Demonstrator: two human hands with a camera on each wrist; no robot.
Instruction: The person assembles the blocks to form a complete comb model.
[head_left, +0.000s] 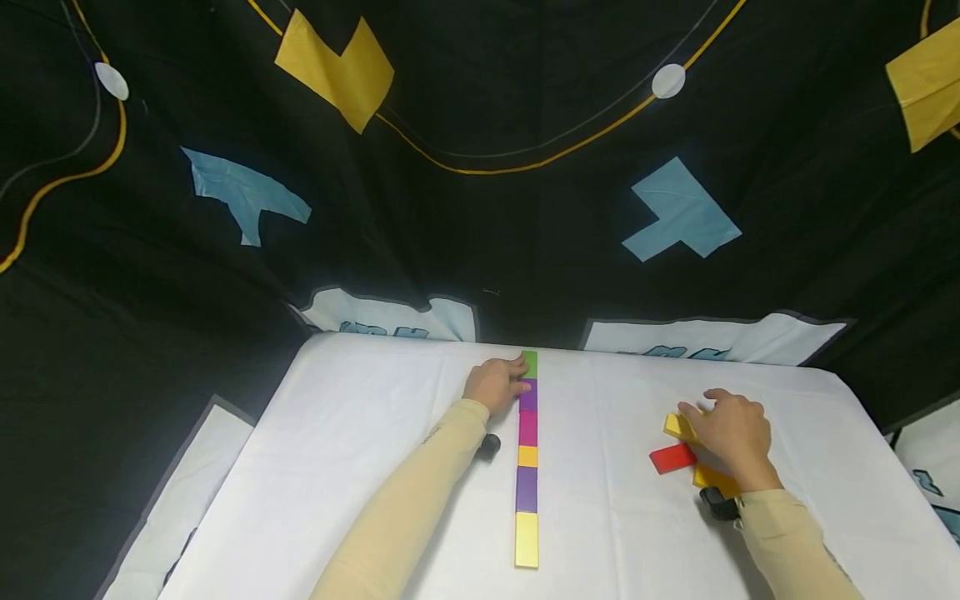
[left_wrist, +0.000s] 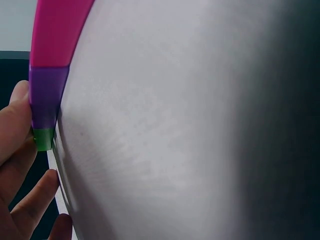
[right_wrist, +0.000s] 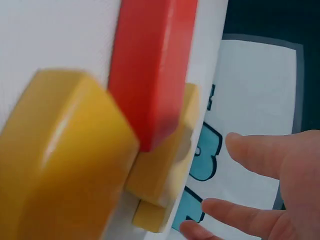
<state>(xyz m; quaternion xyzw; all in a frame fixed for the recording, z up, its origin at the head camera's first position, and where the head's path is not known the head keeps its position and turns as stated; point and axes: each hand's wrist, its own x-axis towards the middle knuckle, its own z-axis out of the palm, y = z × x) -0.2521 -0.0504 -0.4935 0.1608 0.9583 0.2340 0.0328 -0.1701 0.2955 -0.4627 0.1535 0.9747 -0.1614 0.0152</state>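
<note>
A straight row of flat coloured blocks runs from a pale yellow block [head_left: 527, 540] at the near end to a green block [head_left: 531, 363] at the table's far edge. Between them lie purple, orange and pink pieces. My left hand [head_left: 495, 383] touches the row's left side at the far end, its fingers by the green block and its thumb by the far purple block [left_wrist: 47, 92]. Over a loose cluster at the right hovers my right hand [head_left: 735, 433], fingers spread and holding nothing. Under and beside it lie a red block [head_left: 672, 458], a yellow block [head_left: 677, 427] and a golden block [head_left: 716, 481].
A white cloth covers the table [head_left: 322, 433]. Behind it hangs a dark curtain [head_left: 480, 242] with yellow and blue patches, close to the far edge. In the right wrist view, another pale yellow block [right_wrist: 150, 217] lies partly hidden beneath the others.
</note>
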